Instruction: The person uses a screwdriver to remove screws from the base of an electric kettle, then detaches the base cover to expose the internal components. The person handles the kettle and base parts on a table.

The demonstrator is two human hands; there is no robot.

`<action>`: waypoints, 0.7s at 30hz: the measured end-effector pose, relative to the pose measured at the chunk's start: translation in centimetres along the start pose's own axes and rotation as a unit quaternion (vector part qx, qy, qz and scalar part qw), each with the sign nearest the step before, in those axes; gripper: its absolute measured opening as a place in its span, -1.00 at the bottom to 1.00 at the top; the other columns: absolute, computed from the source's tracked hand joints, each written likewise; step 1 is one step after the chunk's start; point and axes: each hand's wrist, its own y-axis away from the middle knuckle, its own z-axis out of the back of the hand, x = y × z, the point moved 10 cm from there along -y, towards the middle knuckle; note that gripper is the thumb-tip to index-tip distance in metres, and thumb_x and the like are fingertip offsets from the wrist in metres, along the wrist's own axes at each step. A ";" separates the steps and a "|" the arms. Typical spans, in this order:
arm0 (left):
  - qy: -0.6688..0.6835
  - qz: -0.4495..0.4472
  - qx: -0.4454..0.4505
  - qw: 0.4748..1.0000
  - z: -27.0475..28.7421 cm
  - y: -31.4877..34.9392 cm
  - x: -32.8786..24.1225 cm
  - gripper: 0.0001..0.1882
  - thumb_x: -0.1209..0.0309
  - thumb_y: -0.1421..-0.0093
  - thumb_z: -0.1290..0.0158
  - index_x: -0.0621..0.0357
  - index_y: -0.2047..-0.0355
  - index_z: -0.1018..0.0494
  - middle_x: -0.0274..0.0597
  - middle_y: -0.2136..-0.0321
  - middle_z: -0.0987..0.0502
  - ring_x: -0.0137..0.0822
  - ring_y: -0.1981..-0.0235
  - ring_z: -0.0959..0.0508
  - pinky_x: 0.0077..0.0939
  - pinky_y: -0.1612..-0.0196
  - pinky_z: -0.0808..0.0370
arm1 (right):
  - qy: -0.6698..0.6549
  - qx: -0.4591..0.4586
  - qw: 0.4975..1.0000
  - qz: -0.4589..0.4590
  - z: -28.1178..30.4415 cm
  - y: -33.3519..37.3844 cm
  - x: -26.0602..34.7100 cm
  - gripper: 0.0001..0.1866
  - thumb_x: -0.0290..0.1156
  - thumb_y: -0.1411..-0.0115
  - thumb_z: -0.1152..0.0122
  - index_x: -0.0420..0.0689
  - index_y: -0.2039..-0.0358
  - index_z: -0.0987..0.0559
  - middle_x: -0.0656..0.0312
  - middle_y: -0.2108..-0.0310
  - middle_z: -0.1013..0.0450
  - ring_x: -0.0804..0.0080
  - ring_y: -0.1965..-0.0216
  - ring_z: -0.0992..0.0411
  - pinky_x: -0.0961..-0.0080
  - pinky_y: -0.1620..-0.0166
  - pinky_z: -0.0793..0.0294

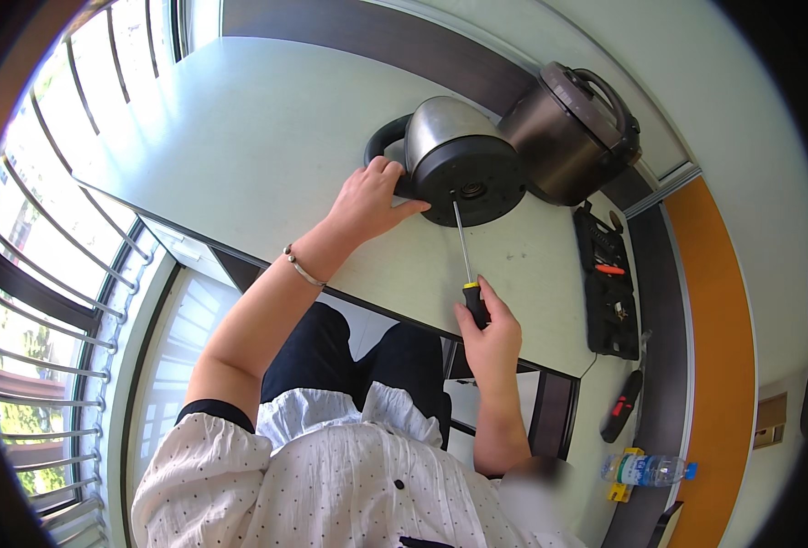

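Note:
An electric kettle (450, 123) with a steel body lies on its side on the pale table, its black underside (440, 178) turned toward me. My left hand (372, 199) is closed round the kettle's black handle (378, 137), with the thumb at the rim of the base. In my right hand (493, 333) is a screwdriver (463, 247) with a black and yellow handle and a long metal shaft. Its tip meets the underside just left of the round connector socket (473, 191). Whether a screw sits under the tip is too small to tell.
Behind the kettle stands a brown electric cooker (559, 137). An open black tool case (605, 283) with assorted tools lies to the right. Nearer me on that side are a black and red tool (621, 406) and a water bottle (650, 470) beside a yellow object. Window bars (48, 338) line the left.

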 end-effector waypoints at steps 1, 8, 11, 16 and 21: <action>0.001 -0.001 -0.001 1.000 0.0 0.0 -0.1 -0.42 0.01 -0.01 -0.18 0.25 0.16 -0.40 -0.06 0.19 -0.41 -0.05 0.14 -0.44 -0.27 0.07 -0.39 | -0.073 0.010 0.997 -0.025 -0.4 0.0 -1.2 -0.58 -0.44 -0.05 -0.19 -0.20 0.03 -0.45 0.16 0.49 -0.45 0.37 0.52 -0.42 0.47 0.44 -0.41; 0.000 -0.010 -0.011 1.000 0.1 0.1 0.1 -0.43 0.02 0.00 -0.19 0.24 0.17 -0.41 -0.07 0.19 -0.42 -0.06 0.15 -0.46 -0.28 0.09 -0.40 | -0.651 0.191 0.659 -0.325 -4.6 0.9 -0.4 -0.60 -0.49 -0.10 -0.06 -0.44 0.07 -0.38 0.15 0.51 -0.41 0.48 0.54 -0.36 0.55 0.51 -0.39; 0.001 -0.003 -0.003 1.000 0.0 0.0 0.0 -0.44 0.03 0.00 -0.19 0.24 0.17 -0.41 -0.07 0.20 -0.42 -0.05 0.16 -0.46 -0.28 0.09 -0.40 | -0.511 0.196 0.790 -0.275 -3.9 0.6 -0.6 -0.62 -0.53 -0.11 -0.05 -0.35 0.04 -0.40 0.23 0.50 -0.38 0.48 0.54 -0.38 0.55 0.51 -0.39; -0.002 -0.013 -0.018 1.000 0.2 0.0 0.0 -0.45 0.04 0.02 -0.20 0.24 0.18 -0.42 -0.08 0.19 -0.43 -0.05 0.16 -0.46 -0.28 0.08 -0.40 | 0.157 0.001 0.984 0.078 0.4 -0.2 3.1 -0.51 -0.45 -0.03 -0.20 -0.21 -0.02 -0.40 0.18 0.46 -0.43 0.31 0.52 -0.45 0.45 0.50 -0.43; 0.006 -0.011 -0.016 1.000 0.2 0.0 0.0 -0.44 0.05 0.02 -0.20 0.24 0.16 -0.42 -0.08 0.17 -0.43 -0.05 0.13 -0.46 -0.27 0.06 -0.39 | 0.261 -0.005 0.963 0.064 0.8 -0.2 3.6 -0.48 -0.38 -0.02 -0.23 -0.13 -0.04 -0.41 0.18 0.45 -0.39 0.27 0.50 -0.44 0.39 0.49 -0.43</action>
